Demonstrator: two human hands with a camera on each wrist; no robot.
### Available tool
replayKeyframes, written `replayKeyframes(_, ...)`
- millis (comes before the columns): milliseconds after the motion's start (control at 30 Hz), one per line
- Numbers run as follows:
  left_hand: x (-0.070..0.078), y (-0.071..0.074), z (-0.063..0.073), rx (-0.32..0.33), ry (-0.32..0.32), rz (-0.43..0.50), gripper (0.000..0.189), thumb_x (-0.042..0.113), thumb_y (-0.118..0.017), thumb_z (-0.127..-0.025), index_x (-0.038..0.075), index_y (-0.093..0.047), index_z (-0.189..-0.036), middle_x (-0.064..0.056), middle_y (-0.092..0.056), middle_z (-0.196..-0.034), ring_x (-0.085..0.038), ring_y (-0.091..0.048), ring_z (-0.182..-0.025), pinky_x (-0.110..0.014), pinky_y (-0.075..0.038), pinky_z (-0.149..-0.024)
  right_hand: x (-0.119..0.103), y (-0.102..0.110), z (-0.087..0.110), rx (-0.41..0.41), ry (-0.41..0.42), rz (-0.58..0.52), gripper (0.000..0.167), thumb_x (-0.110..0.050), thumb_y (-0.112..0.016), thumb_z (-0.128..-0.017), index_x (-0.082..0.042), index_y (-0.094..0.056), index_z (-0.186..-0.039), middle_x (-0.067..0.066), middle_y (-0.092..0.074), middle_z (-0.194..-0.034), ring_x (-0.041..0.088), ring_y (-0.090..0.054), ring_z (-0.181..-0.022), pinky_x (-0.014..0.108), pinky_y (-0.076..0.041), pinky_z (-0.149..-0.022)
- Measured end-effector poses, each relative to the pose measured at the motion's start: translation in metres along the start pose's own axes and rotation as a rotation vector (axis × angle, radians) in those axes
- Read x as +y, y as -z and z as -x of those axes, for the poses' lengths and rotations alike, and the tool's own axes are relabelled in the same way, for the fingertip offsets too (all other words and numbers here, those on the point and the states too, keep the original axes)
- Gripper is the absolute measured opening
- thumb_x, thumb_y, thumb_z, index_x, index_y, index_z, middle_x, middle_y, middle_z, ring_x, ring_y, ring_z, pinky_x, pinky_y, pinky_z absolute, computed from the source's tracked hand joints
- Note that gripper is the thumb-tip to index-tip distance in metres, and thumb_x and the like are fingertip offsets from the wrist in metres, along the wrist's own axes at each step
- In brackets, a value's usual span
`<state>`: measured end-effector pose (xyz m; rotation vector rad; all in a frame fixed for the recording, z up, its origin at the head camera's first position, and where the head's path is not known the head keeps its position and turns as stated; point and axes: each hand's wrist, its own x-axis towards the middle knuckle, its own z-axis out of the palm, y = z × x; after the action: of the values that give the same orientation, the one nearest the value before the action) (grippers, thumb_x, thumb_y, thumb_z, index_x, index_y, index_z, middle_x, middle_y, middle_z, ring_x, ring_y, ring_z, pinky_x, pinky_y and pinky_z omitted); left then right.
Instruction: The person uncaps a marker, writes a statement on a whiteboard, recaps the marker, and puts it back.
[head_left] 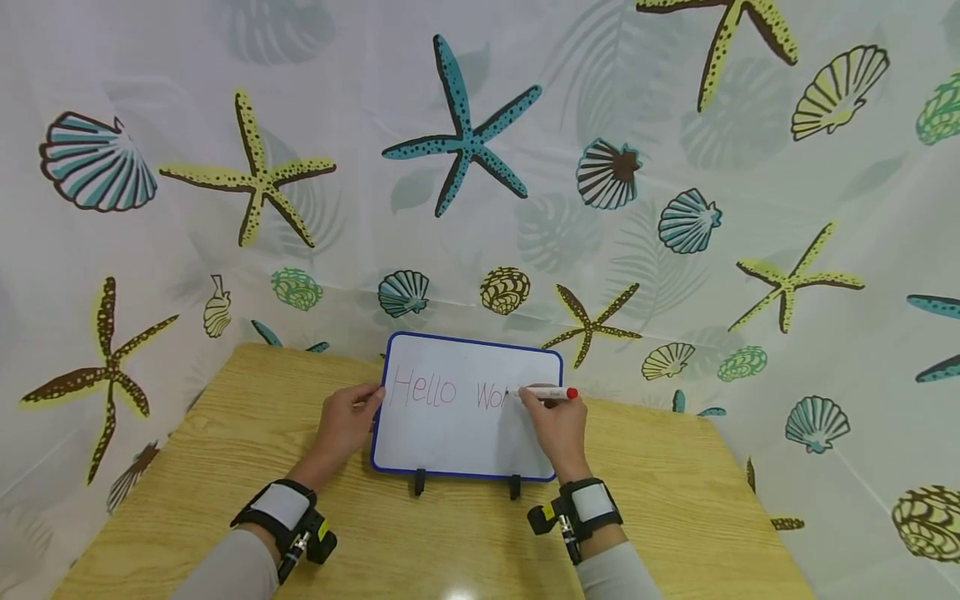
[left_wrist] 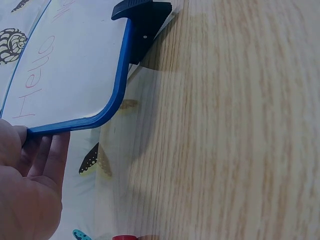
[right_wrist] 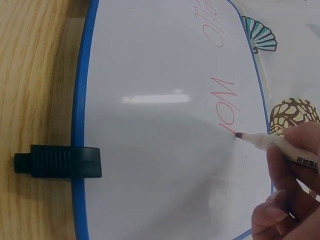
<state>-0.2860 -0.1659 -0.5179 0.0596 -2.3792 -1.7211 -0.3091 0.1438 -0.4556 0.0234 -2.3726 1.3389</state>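
A small whiteboard (head_left: 457,442) with a blue frame stands tilted back on the wooden table. Thin red handwriting (head_left: 425,389) on it reads "Hello" and, further right, "Wo" with one more stroke. My left hand (head_left: 347,425) pinches the board's left edge, thumb at the front and fingers behind it in the left wrist view. In my right hand (head_left: 558,425) is a white marker (right_wrist: 257,140) with a red end, gripped between thumb and fingers. Its dark red tip (right_wrist: 239,135) meets the board at the end of the last stroke.
Two black stand feet (head_left: 420,482) hold the board's lower edge. Under it is a light wooden table (head_left: 660,500). Behind hangs a white curtain (head_left: 360,217) printed with starfish and shells. A small red object (left_wrist: 124,237) shows at the left wrist view's bottom edge.
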Motion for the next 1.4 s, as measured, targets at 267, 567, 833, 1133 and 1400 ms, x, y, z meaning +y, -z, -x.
replayKeyframes(267,-0.0002,-0.0004,-0.0003,0.008,0.005,-0.017,0.035,0.020,-0.055,-0.108,-0.001,-0.066,-0.133,-0.021,-0.068,-0.127,-0.036,-0.071,-0.107,-0.040,-0.063,-0.080,0.0011,0.0018,0.0004,0.049,0.008,-0.015,0.015,-0.020,-0.080,-0.089,-0.005,-0.079,-0.090,0.010,-0.072,-0.080,0.020,-0.053,-0.066,0.025,-0.039,-0.054)
replayKeyframes(567,0.0016,0.0002,0.0006,0.007,0.008,-0.018,0.035,0.020,-0.054,-0.108,-0.002,-0.065,-0.134,-0.021,-0.068,-0.127,-0.036,-0.071,-0.107,-0.040,-0.063,-0.080,0.0017,0.0038,0.0004,0.056,0.007,-0.005,0.014,-0.019,-0.081,-0.088,-0.005,-0.078,-0.090,0.009,-0.071,-0.079,0.019,-0.052,-0.066,0.025,-0.039,-0.053)
replayKeyframes(833,0.0035,0.0013,0.0013,0.005,0.001,-0.015,0.035,0.019,-0.055,-0.108,-0.002,-0.065,-0.134,-0.022,-0.068,-0.127,-0.037,-0.071,-0.107,-0.040,-0.063,-0.079,0.0022,0.0053,0.0010,0.056,-0.010,-0.022,0.015,-0.020,-0.080,-0.089,-0.005,-0.079,-0.091,0.010,-0.073,-0.083,0.021,-0.056,-0.069,0.025,-0.043,-0.056)
replayKeyframes(1133,0.0021,0.0013,0.0005,0.005,0.006,-0.012,0.035,0.019,-0.054,-0.108,-0.002,-0.065,-0.134,-0.022,-0.068,-0.128,-0.037,-0.071,-0.108,-0.041,-0.063,-0.080,0.0060,0.0082,0.0015,0.071,-0.023,-0.063,0.017,-0.022,-0.080,-0.089,-0.006,-0.080,-0.093,0.011,-0.075,-0.088,0.021,-0.058,-0.073,0.026,-0.046,-0.060)
replayKeyframes(1400,0.0011,0.0001,0.0009,-0.007,0.012,-0.010,0.035,0.019,-0.054,-0.108,-0.001,-0.064,-0.135,-0.022,-0.067,-0.129,-0.037,-0.071,-0.109,-0.041,-0.063,-0.080,0.0081,0.0080,0.0022,0.075,-0.032,-0.054,0.017,-0.024,-0.080,-0.089,-0.008,-0.080,-0.094,0.009,-0.072,-0.084,0.020,-0.055,-0.070,0.026,-0.041,-0.057)
